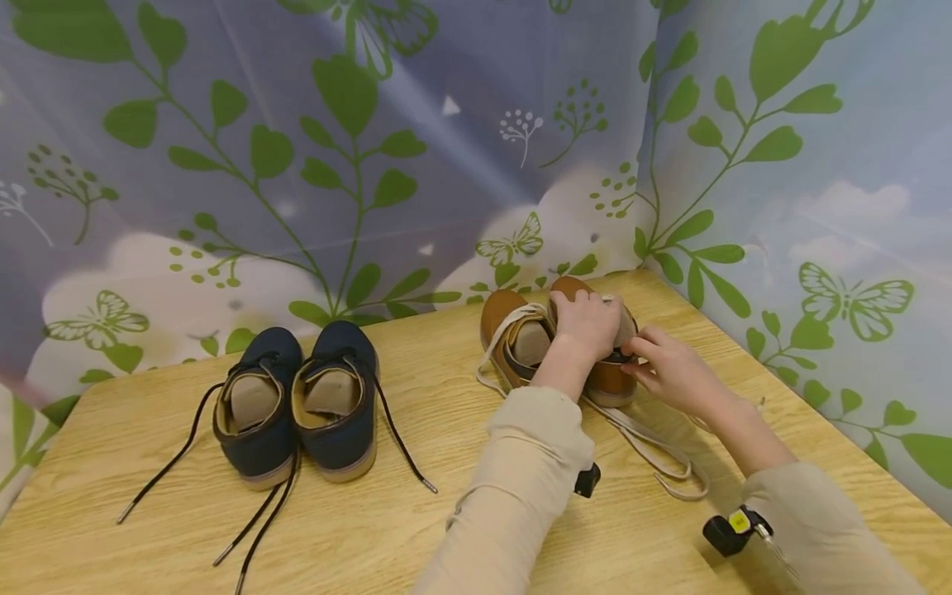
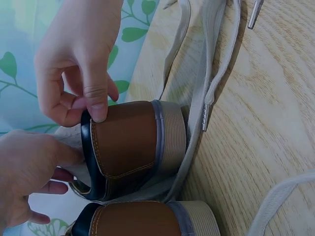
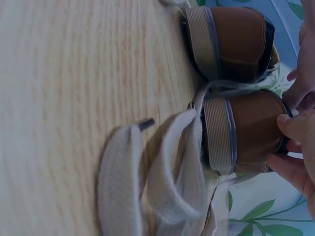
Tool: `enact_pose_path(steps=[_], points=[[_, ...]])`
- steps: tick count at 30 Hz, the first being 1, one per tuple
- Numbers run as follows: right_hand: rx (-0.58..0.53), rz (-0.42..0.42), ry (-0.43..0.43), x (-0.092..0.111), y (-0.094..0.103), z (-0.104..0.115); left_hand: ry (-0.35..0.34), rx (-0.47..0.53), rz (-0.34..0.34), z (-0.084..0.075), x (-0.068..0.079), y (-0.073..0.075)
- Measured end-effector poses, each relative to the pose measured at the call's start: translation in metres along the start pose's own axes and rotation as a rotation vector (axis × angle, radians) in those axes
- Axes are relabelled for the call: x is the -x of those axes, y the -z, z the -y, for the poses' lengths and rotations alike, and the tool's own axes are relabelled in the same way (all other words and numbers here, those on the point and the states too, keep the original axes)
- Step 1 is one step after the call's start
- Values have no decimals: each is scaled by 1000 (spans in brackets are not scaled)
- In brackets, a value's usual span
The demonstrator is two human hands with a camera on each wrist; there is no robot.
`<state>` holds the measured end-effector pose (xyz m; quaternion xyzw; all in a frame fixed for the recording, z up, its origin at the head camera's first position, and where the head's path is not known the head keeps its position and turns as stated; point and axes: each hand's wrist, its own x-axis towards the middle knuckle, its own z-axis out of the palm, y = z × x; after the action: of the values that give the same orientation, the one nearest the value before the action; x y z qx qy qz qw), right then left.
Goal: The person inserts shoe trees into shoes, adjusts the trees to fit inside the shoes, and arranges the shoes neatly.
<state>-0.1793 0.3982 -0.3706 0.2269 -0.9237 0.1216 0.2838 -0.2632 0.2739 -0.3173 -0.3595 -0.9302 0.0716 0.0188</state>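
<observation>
A pair of brown shoes with cream laces stands at the back right of the table. My left hand (image 1: 589,322) lies over the opening of the right brown shoe (image 1: 611,387) and holds it near the tongue, its fingertips partly hidden. At the dark heel collar of that same shoe, my right hand (image 1: 680,372) pinches the edge, thumb outside, as the left wrist view shows. The left brown shoe (image 1: 500,318) stands close beside it, untouched. Loose cream laces (image 1: 654,450) trail over the wood behind the heels.
To the left stand two navy shoes, one (image 1: 256,413) beside the other (image 1: 336,405), with black laces (image 1: 397,434) spread on the wooden table (image 1: 439,372). A leaf-patterned backdrop (image 1: 461,149) rises along the back and right edges.
</observation>
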Motion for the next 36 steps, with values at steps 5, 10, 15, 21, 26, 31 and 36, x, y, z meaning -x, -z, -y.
enact_pose_path(steps=[5, 10, 15, 21, 26, 31, 36], points=[[19, 26, -37, 0, -1, 0, -19, 5, 6, 1, 0, 0], [1, 22, -9, 2, -1, -1, -29, 17, -6, 1, 0, -1], [-18, 4, 11, 1, -1, -3, -25, 30, -46, 0, 0, -2], [-14, 5, 11, 1, -1, -3, -32, 43, -38, 4, -1, -3], [-11, 27, 2, 0, 1, -2, -45, 29, -36, 5, -4, -1], [-1, 34, -6, -2, 0, 0, -47, 42, -40, 8, -4, -1], [40, 0, -4, -1, -1, 0, -54, 81, -43, 10, -6, -4]])
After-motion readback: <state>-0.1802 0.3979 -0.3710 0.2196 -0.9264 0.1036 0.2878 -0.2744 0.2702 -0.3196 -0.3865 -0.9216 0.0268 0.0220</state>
